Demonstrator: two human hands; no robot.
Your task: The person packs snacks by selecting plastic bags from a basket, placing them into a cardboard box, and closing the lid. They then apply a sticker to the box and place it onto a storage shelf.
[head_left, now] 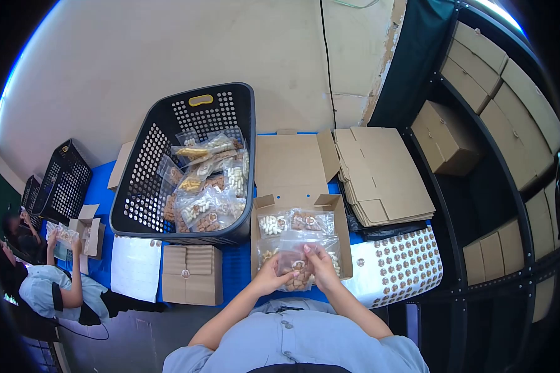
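Note:
A clear plastic bag of brown pieces [297,283] is held between my two hands, over the front of an open cardboard box [346,248]. My left hand [269,275] grips the bag's left side with closed fingers. On the right side, my right hand [320,265] pinches the bag near a round sticker. Inside the box lie more clear bags, one with white pieces [270,224] at the back left and one with brown pieces [308,221] at the back right. The box's lid [286,165] stands open at the back.
A black basket [137,231] of filled bags stands left, with a closed carton [191,280] before it. Flattened cartons [386,171] and a sticker sheet [398,264] lie right. Shelves [491,174] with boxes rise far right. At far left, a co-worker [56,289] holds a bag.

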